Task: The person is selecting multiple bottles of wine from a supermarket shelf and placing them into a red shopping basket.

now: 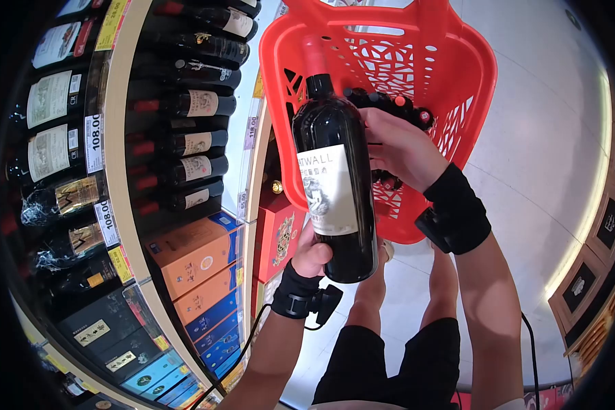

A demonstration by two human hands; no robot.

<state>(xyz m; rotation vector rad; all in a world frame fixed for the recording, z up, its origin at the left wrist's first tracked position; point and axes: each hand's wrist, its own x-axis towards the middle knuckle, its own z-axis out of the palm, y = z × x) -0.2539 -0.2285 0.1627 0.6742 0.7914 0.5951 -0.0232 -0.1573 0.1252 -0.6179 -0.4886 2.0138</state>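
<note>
A dark wine bottle [331, 178] with a red-capped neck and a cream label is held over the basket, its neck pointing away from me. My left hand [312, 257] grips it near the base, with the thumb on the glass. At the bottle's upper right side, my right hand [400, 147] is closed around it; its fingers are partly hidden behind the glass. Below lies a red plastic shopping basket [482, 89] with patterned openings. Several dark bottles [396, 102] lie inside, partly covered by my right hand and the held bottle.
To the left, a shelf edge [119, 137] runs alongside several wine bottles [198, 143] lying on their sides. Orange boxes [195, 253] and a red gift box [280, 236] are stacked lower down. Wooden crates [584, 283] line the right side. White floor tiles [526, 123] surround the basket.
</note>
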